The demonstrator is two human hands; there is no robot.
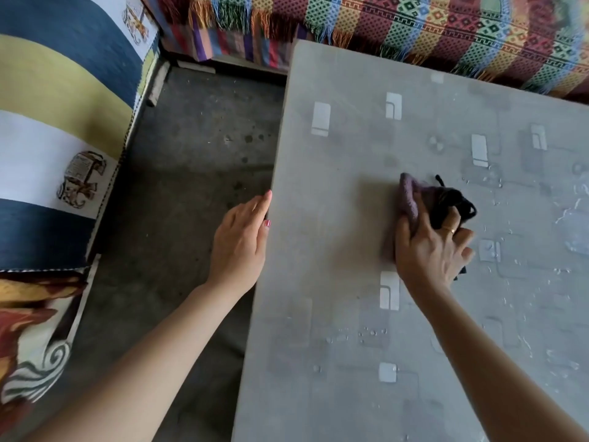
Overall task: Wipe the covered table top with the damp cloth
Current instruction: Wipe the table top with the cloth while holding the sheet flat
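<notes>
- Two bare forearms reach in from the lower edge; between them runs the near left corner of the desk (318,362), its grey plastic cover printed with pale rectangles.
- The right hand (428,247) presses a bunched damp cloth (414,199) — purple and black — flat against the cover near the middle of the desk. Its fingers (459,236) are curled over the bundle, a gold ring showing on one, with the thumb side clamping the purple fold.
- The left hand (239,242) rests at the desk's left edge, fingers (263,202) straight and held together, fingertips touching the rim; it holds nothing and appears to steady the desk.
- Water beads (373,331) and wet streaks (570,215) lie mostly on the right and near parts of the cover, while the patch just left of the cloth looks dull and dry, so much of the surface likely remains to be wiped.
- Doing it well probably means keeping the palm flat and the pressure even, working in overlapping passes toward the wet right side — and refolding the cloth once it stops taking up water.
- Patterned woven throws (446,30) hang beyond the far edge; bare concrete floor (197,148) shows on the left.
</notes>
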